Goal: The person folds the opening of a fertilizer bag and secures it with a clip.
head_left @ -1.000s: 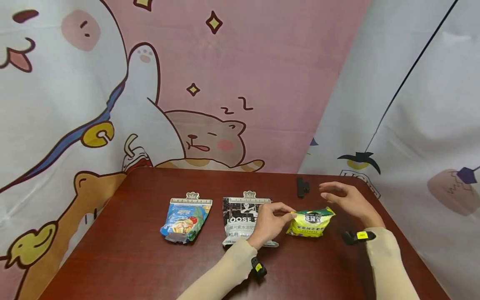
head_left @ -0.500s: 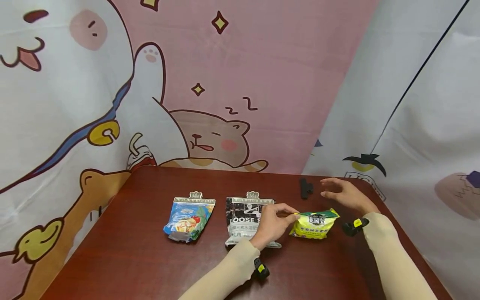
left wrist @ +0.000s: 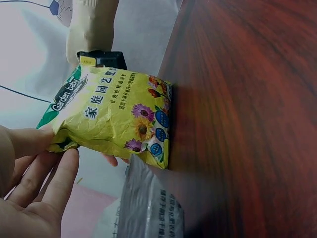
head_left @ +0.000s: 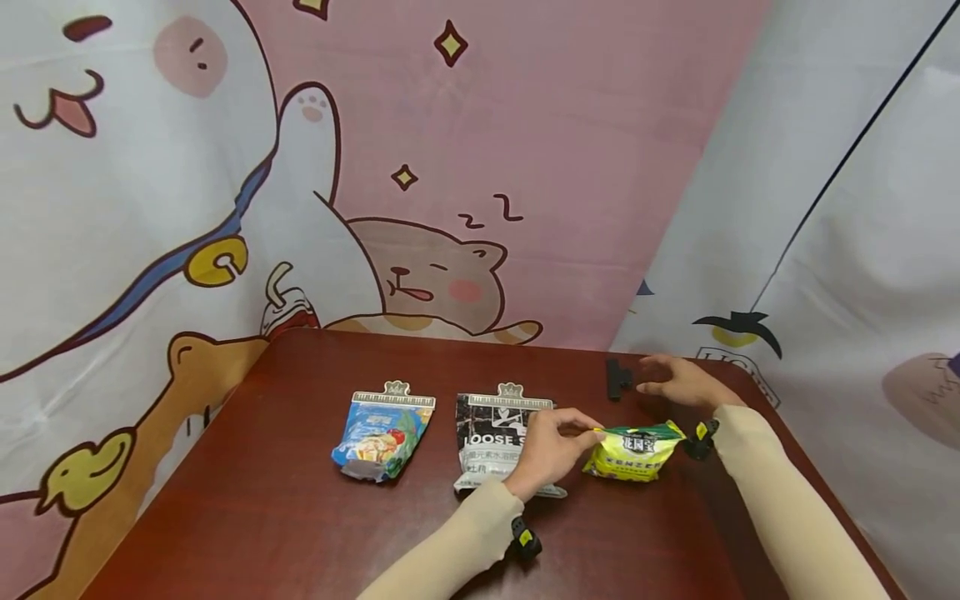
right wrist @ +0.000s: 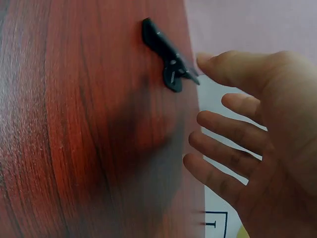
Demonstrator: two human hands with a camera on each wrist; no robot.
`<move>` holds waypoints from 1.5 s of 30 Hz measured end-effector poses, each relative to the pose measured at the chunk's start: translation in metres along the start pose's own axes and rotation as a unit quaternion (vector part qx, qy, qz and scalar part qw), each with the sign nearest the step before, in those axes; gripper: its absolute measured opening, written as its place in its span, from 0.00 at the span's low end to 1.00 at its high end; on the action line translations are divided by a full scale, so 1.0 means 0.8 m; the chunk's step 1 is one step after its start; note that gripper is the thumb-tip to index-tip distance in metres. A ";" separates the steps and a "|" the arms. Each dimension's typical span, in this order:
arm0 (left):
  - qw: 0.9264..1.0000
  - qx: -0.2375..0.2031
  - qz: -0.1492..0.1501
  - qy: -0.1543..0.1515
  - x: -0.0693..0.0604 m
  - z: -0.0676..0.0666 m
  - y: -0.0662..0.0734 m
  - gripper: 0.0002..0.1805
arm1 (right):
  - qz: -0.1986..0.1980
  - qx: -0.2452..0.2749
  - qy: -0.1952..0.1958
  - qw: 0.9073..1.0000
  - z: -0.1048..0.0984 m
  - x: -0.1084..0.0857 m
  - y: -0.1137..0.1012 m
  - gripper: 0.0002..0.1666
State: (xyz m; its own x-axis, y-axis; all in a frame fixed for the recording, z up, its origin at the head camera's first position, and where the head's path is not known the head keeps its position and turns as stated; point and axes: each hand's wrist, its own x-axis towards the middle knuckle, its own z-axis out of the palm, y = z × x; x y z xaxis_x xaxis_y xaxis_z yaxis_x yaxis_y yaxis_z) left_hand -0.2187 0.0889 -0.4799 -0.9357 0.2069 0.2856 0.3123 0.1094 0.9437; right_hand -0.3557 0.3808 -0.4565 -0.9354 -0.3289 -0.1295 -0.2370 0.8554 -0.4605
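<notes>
A yellow and green fertilizer bag (head_left: 632,457) stands on the table at the right. My left hand (head_left: 550,446) pinches its upper left corner; in the left wrist view the thumb and fingers close on the green top edge of the bag (left wrist: 109,111). Beyond the bag, my right hand (head_left: 686,383) hovers with fingers loosely bent and nothing in them. A black clip (head_left: 617,380) lies just left of those fingertips. In the right wrist view, the clip (right wrist: 166,54) is apart from the thumb and fingers of the right hand (right wrist: 247,129).
A black and white bag (head_left: 487,454), topped by a metal clip (head_left: 510,400), lies partly behind my left hand. Further left is a blue food bag (head_left: 382,442) with a similar clip (head_left: 395,397). Behind the brown table (head_left: 292,533) hangs a cartoon cloth (head_left: 570,167).
My right hand has moved slightly left and closer to the black clip. My left hand keeps its pinch on the fertilizer bag. The head view has shifted a little.
</notes>
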 end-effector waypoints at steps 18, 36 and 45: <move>1.000 0.000 0.000 0.002 0.001 0.004 0.003 0.02 | -0.033 -0.070 -0.002 0.997 0.011 0.031 -0.001 0.32; 1.000 -0.004 0.001 0.007 0.001 0.003 0.006 0.02 | -0.011 -0.062 0.039 0.997 0.018 0.043 0.000 0.26; 1.000 -0.011 -0.009 0.008 -0.002 0.000 0.004 0.02 | 0.002 0.042 0.028 0.999 0.016 0.043 -0.003 0.19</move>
State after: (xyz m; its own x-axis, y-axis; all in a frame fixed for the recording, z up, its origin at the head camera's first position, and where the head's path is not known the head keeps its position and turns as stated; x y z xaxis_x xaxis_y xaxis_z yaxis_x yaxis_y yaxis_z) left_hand -0.2163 0.0891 -0.4770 -0.9435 0.1897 0.2715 0.2924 0.0921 0.9518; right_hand -0.3840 0.3627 -0.4711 -0.9500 -0.3011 -0.0829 -0.2133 0.8195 -0.5319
